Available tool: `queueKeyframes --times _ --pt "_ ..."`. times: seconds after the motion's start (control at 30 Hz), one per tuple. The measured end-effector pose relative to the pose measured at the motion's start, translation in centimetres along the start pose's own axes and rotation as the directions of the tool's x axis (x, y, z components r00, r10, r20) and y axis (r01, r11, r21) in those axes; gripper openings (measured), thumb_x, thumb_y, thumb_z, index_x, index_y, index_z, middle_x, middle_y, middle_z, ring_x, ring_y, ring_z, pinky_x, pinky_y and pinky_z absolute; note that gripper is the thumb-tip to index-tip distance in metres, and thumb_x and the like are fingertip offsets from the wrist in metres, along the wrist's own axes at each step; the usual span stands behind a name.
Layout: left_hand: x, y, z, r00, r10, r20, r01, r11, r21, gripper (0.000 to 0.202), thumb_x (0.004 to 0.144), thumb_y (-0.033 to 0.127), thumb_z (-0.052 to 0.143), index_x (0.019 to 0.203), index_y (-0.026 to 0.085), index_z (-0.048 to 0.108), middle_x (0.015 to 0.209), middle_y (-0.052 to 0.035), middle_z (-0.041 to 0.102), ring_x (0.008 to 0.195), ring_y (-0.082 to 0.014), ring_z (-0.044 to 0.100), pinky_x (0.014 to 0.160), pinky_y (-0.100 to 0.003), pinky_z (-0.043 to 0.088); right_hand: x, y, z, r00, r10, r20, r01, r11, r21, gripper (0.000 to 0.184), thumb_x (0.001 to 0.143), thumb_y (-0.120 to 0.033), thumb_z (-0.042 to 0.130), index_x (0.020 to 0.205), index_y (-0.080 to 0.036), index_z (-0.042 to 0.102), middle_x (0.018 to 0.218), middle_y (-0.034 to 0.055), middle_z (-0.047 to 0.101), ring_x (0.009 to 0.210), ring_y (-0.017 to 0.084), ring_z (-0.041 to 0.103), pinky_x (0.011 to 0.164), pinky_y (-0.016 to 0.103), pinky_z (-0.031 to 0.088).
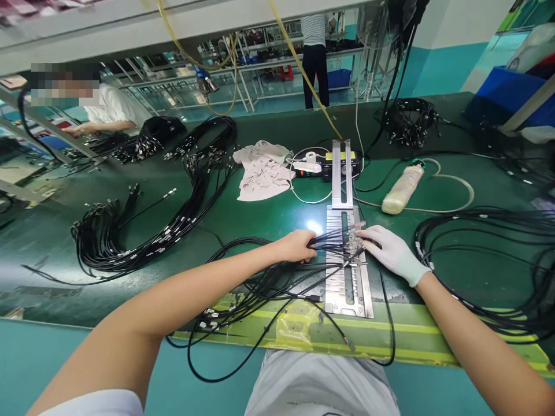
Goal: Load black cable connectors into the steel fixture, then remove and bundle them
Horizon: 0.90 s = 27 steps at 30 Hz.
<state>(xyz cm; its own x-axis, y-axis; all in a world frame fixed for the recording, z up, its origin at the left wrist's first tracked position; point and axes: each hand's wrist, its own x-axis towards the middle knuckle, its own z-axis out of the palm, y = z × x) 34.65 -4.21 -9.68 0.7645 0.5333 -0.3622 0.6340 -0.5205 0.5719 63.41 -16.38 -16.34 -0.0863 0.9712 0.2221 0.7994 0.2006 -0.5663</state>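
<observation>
At the lower centre of the frame, a slotted metal jig (349, 271) is seen lying flat on the green tabletop (260, 214), with black cables (269, 283) fanned out from its left side toward the near edge. The left hand (297, 245), bare, is curled shut over a bunch of these cables just left of the jig. The right hand (392, 251), gloved in white, is laid on the jig's right side, fingers (368, 234) pressed onto the cable ends in the slots; whether anything is gripped cannot be told. Further back, a crumpled cloth (262, 170) and a pale bottle (403, 189) are seen. At upper left, larger cable bundles (143, 231) are spread.
</observation>
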Motion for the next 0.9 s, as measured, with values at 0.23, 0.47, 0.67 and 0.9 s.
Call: queueKeyframes --times 0.23,0.47,0.67,0.9 --pt "0.1 -0.7 -2.0 0.993 0.070 0.095 -0.064 0.996 -0.058 0.016 0.084 0.033 0.060 0.083 0.018 0.059 0.073 -0.0024 0.063 0.067 -0.0169 0.058 0.064 -0.027 0.043 0.0 -0.1 -0.1 1.000 0.000 0.005 0.000 1.000 0.000 0.034 0.100 -0.042 0.047 0.129 -0.034 0.062 0.119 0.0031 0.064 0.112 0.024 0.061 0.100 0.040 0.050" --pt "-2.2 -1.2 -3.3 0.981 0.028 0.191 -0.011 0.996 -0.092 0.048 0.088 0.059 0.052 0.107 0.016 0.058 0.087 -0.0056 0.066 0.075 -0.0199 0.062 0.067 -0.028 0.046 0.0 0.0 -0.1 1.000 0.014 0.002 -0.014 1.000 0.018 0.034 0.100 -0.045 0.046 0.128 -0.033 0.062 0.121 0.0028 0.064 0.112 0.023 0.061 0.103 0.041 0.049" --pt "-7.8 1.2 2.2 0.997 0.076 0.009 -0.074 0.929 0.362 0.134 0.053 0.069 0.083 0.156 0.018 0.013 0.142 -0.0205 0.045 0.130 -0.0406 0.043 0.111 -0.051 0.029 0.1 0.0 -0.3 1.000 0.023 -0.006 -0.023 0.999 0.035 0.035 0.099 -0.043 0.045 0.127 -0.032 0.064 0.121 0.0040 0.065 0.112 0.026 0.062 0.103 0.043 0.050" --pt "-7.8 0.5 3.5 0.992 0.073 0.104 -0.108 0.916 0.386 0.031 0.083 0.014 0.056 0.114 0.018 0.053 0.105 -0.0089 0.066 0.097 -0.0257 0.064 0.078 -0.033 0.047 -0.2 -0.4 0.0 0.997 0.077 -0.022 -0.074 0.991 0.111 0.034 0.097 -0.044 0.049 0.124 -0.031 0.065 0.122 0.0039 0.065 0.114 0.026 0.061 0.107 0.045 0.047"
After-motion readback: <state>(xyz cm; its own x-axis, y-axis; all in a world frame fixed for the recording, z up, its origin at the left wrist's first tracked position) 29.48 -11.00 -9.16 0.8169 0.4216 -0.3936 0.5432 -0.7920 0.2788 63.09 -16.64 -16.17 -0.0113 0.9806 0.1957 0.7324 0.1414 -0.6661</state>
